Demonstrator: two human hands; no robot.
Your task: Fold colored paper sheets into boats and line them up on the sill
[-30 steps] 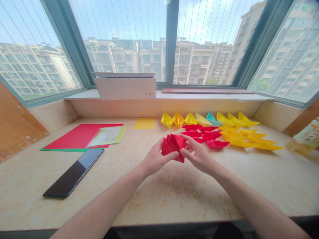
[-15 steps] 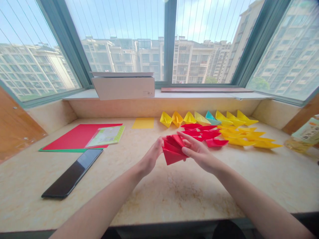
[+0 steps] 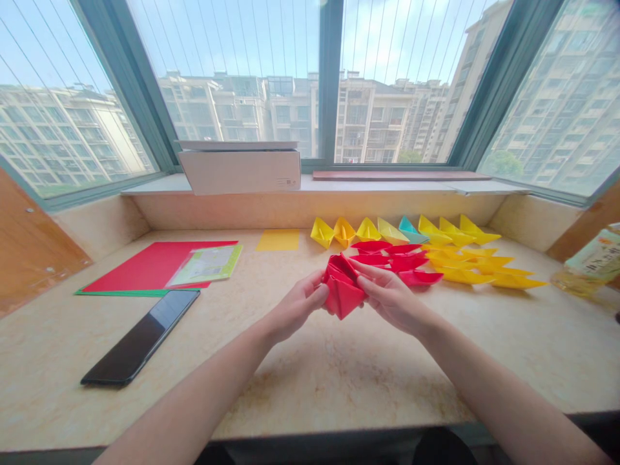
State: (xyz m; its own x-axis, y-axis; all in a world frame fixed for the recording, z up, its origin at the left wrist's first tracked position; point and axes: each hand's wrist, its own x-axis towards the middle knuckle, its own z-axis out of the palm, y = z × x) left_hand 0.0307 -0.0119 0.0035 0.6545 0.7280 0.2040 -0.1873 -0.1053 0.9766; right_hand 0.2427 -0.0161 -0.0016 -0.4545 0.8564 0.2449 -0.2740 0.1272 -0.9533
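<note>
A red folded paper (image 3: 343,290) is held up above the counter between both hands, its layers parted at the top. My left hand (image 3: 303,298) pinches its left side, thumb in front. On the right side, my right hand (image 3: 385,290) grips it between thumb and fingers. Some fingertips are hidden behind the paper. Just beyond my right hand lie several red paper boats (image 3: 409,261). Yellow paper boats (image 3: 465,274) sit in rows to their right, and a back row includes a teal paper boat (image 3: 411,230).
On the left are red paper sheets (image 3: 145,261) over green ones, a clear packet (image 3: 206,265) and a black phone (image 3: 140,339). A yellow paper square (image 3: 278,239) lies at the back. A bottle (image 3: 593,261) stands far right; a white box (image 3: 242,171) rests on the sill.
The red paper has turned and opened between my hands, a corner now pointing down. My left thumb has come round to its front, and my right fingers have shifted to its right edge.
</note>
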